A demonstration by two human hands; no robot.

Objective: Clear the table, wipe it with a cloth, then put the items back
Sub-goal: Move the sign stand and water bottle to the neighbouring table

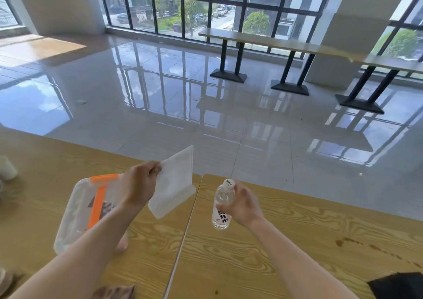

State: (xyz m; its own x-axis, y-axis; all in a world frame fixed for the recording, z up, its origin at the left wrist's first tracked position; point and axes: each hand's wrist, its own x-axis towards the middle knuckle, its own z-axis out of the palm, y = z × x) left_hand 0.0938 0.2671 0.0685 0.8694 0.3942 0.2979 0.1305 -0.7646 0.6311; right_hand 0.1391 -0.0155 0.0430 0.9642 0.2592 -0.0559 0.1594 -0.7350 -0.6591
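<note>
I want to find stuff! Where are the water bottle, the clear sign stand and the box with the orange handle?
Clear plastic water bottle (221, 209), head view, on its white label.
Frosted clear plastic sign stand (175, 182), head view, on its flat panel.
Clear plastic box with orange handle (97, 203), head view, on the handle strap.

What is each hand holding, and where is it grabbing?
The left hand pinches the clear sign stand by its upper left edge. The right hand grips the water bottle around its upper body, below the cap.
</note>
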